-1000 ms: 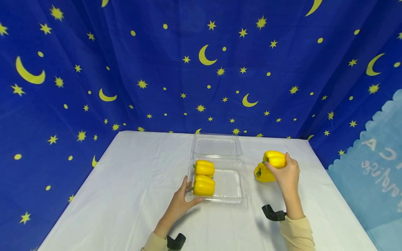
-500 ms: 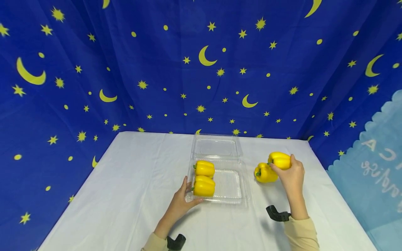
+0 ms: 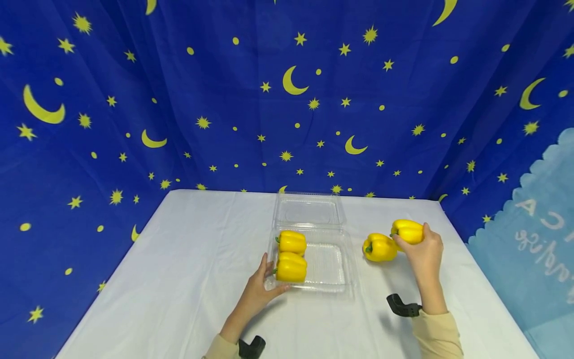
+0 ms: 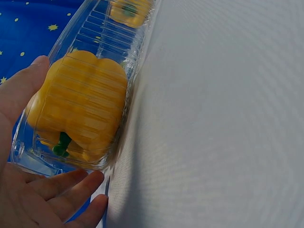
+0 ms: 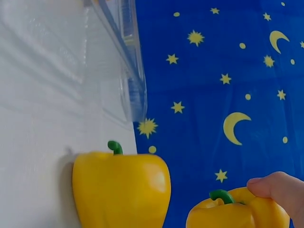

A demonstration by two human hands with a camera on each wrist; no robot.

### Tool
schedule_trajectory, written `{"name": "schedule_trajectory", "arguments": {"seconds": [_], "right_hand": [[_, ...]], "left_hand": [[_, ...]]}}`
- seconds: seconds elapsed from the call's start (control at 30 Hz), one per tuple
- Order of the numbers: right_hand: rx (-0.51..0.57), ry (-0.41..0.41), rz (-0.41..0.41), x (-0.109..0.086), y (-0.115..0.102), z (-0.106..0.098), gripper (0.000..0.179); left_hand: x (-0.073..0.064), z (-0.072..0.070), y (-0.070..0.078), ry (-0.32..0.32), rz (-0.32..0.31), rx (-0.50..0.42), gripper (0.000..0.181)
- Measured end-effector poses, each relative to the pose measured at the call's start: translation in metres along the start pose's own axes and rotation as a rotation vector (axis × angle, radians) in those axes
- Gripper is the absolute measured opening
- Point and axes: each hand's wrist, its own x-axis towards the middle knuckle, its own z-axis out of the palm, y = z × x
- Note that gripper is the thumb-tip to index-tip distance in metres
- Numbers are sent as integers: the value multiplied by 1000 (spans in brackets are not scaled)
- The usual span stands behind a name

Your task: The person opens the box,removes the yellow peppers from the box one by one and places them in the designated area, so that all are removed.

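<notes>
My right hand (image 3: 425,252) grips a yellow bell pepper (image 3: 408,231), thumb on its near side; in the right wrist view this pepper (image 5: 237,211) is raised off the table. Just left of it, another yellow bell pepper (image 3: 379,248) lies on the table, its green stem facing left. A clear plastic clamshell container (image 3: 329,284) stands in the middle with its lid (image 3: 308,209) folded back. Two yellow bell peppers lie along its left side, one farther back (image 3: 292,242) and one in front (image 3: 291,268). My left hand (image 3: 256,290) rests with spread fingers and thumb around the container's front left corner.
A white cloth (image 3: 202,259) covers the table. Behind it hangs a blue curtain (image 3: 233,89) with yellow moons and stars. A light blue panel (image 3: 538,219) hangs at the right. Black wrist mounts (image 3: 403,305) sit on both wrists.
My right hand has moved to the right with the held bell pepper, so the pepper on the table shows more fully. My left hand and the container have stayed in place.
</notes>
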Motion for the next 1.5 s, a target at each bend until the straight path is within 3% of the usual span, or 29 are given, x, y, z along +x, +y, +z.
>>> {"name": "schedule_trajectory", "arguments": {"seconds": [0.4,0.87,1.5], "right_hand": [[-27,-24,77,5,12,-6,85],[-51,-52,111,9,27,-12,84],[-66,-40,102,4,43,-7,84]], "left_hand": [[1,1,-2,1,-3,6,109],[0,-1,0,0,-4,-1,109],[-1,-1,0,9,10,11,110]]}}
